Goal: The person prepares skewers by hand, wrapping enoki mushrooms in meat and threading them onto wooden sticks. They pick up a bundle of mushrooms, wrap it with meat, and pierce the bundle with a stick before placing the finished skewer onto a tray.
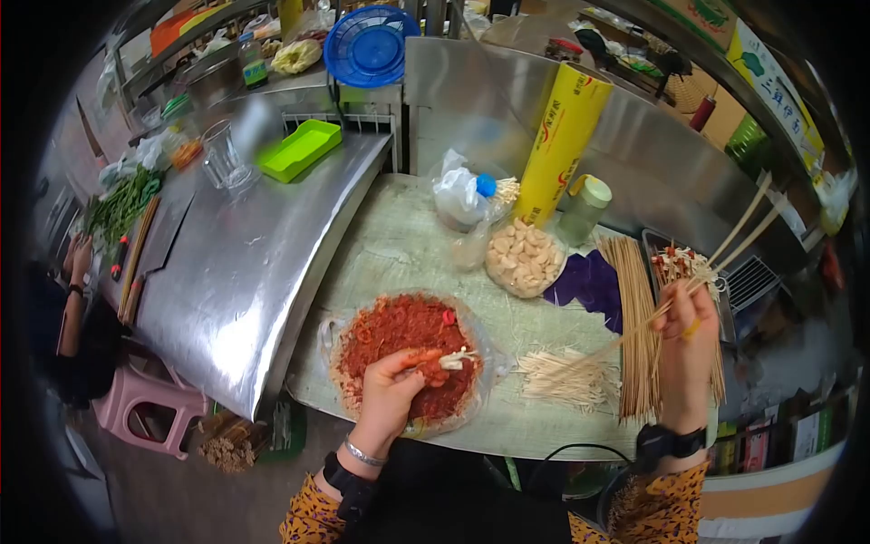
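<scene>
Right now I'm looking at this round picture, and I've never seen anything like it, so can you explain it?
There's no machine: a camera worn on a person's head looks down at their bare hands. The left hand pinches a small enoki cluster over a red, meat-like mixture. The right hand holds bamboo skewers. On the pale table lie loose enoki mushrooms, a skewer bundle and bagged garlic cloves; a yellow cling-film roll stands behind.

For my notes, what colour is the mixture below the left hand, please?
The mixture is mostly red; best view: head.
</scene>
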Demonstrator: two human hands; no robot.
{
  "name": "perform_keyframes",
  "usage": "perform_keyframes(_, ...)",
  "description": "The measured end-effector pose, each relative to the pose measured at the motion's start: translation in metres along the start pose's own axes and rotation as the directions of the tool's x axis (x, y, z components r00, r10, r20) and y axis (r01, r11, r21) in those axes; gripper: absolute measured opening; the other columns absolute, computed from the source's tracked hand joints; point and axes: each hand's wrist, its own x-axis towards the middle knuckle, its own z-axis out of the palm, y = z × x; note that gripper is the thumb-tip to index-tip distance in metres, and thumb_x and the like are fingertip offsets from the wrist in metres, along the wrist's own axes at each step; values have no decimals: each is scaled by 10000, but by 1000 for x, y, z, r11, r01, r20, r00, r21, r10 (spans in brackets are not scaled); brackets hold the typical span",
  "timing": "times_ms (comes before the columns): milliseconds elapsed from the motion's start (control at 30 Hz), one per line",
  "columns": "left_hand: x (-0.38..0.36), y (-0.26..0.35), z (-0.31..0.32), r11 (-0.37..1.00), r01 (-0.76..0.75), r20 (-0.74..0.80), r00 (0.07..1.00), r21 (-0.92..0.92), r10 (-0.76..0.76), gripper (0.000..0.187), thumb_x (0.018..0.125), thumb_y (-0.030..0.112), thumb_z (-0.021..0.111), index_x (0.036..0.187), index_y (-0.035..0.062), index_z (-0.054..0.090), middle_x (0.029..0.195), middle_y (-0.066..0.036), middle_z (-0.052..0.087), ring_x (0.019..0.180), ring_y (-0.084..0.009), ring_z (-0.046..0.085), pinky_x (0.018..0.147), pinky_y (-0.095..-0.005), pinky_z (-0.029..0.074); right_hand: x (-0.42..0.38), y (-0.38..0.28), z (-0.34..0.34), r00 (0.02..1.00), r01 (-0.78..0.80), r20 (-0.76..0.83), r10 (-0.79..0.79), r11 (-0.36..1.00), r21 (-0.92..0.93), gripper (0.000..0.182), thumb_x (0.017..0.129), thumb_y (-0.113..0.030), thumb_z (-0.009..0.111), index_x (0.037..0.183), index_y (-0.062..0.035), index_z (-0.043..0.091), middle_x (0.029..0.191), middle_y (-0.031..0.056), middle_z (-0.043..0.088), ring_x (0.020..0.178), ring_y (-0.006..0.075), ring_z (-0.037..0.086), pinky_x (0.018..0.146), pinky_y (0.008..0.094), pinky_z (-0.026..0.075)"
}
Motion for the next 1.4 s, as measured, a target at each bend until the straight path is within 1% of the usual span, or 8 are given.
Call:
perform_keyframes(400, -7, 5, 1, 897, 1, -211, 972, -442, -105, 272, 873, -36, 465, 1137, -26, 528, 1063, -124, 595, 906, -221, 618, 783, -316, 538, -97, 69, 100, 992, -64, 118, 34, 961, 268, 75, 883, -82, 558, 884, -7, 556, 765, 66, 550, 632, 140, 571, 589, 251, 478)
perform_keyframes(667, 2, -8, -6, 983, 11, -101, 994, -182, -30, 326, 838, -28, 481, 1158, -40, 546, 1064, -80, 603, 940, -134, 591, 808, -256, 508, -107, 85, 98, 831, -130, 549, 94, 991, 27, 316, 910, -290, 475, 772, -7, 513, 684, 74, 477, 493, 131, 466, 471, 248, 413)
perform_keyframes(733, 3, -6, -10, 989, -12, -28, 1000, -147, 8, 324, 844, -32, 483, 1161, -40, 550, 1098, -65, 589, 968, -121, 576, 822, -239, 492, -101, 57, 95, 810, -179, 544, 219, 976, -127, 288, 930, -194, 477, 940, 79, 568, 835, 125, 619, 768, 216, 585, 691, 314, 473)
perform_keyframes(867, 2, -8, -9, 997, -67, 37, 997, -31, 68, 324, 843, -43, 478, 1152, -16, 571, 1131, -60, 576, 1012, -128, 558, 838, -239, 465, -79, 54, 83, 822, -343, 536, 192, 918, 197, 205, 881, -126, 520, 957, 58, 566, 832, 144, 619, 760, 229, 599, 687, 310, 471)
perform_keyframes(967, 2, -13, -13, 917, -249, 37, 967, 310, 251, 300, 804, 0, 543, 1100, -3, 594, 1085, -74, 589, 1029, -155, 546, 873, -275, 436, -63, 78, 83, 948, -245, 277, 157, 914, 322, 314, 905, -325, 481, 856, -17, 515, 701, 61, 490, 542, 117, 467, 512, 250, 426)
perform_keyframes(1067, -2, 6, -8, 886, -196, 17, 978, 420, 208, 247, 778, -19, 548, 1012, -12, 628, 1030, -69, 616, 968, -141, 577, 848, -288, 471, -62, 68, 81, 946, -244, 251, 205, 960, 136, 423, 865, -414, 550, 911, 5, 516, 806, 84, 544, 632, 156, 547, 538, 282, 493)
perform_keyframes(1233, -2, -2, -1, 987, -137, -39, 989, 88, 141, 290, 769, -121, 486, 1021, -64, 618, 1053, -100, 593, 956, -177, 596, 856, -276, 478, -62, 57, 79, 905, -378, 283, 318, 906, 190, 346, 944, -284, 440, 931, 46, 542, 790, 168, 634, 636, 219, 643, 589, 296, 543)
perform_keyframes(1400, -1, -1, -2, 982, -153, 10, 988, 112, 153, 300, 781, -120, 505, 1062, -71, 599, 1072, -109, 584, 956, -182, 597, 846, -279, 483, -61, 55, 76, 888, -391, 314, 336, 911, 131, 349, 959, -269, 414, 917, 47, 556, 786, 153, 640, 635, 215, 648, 604, 289, 545)
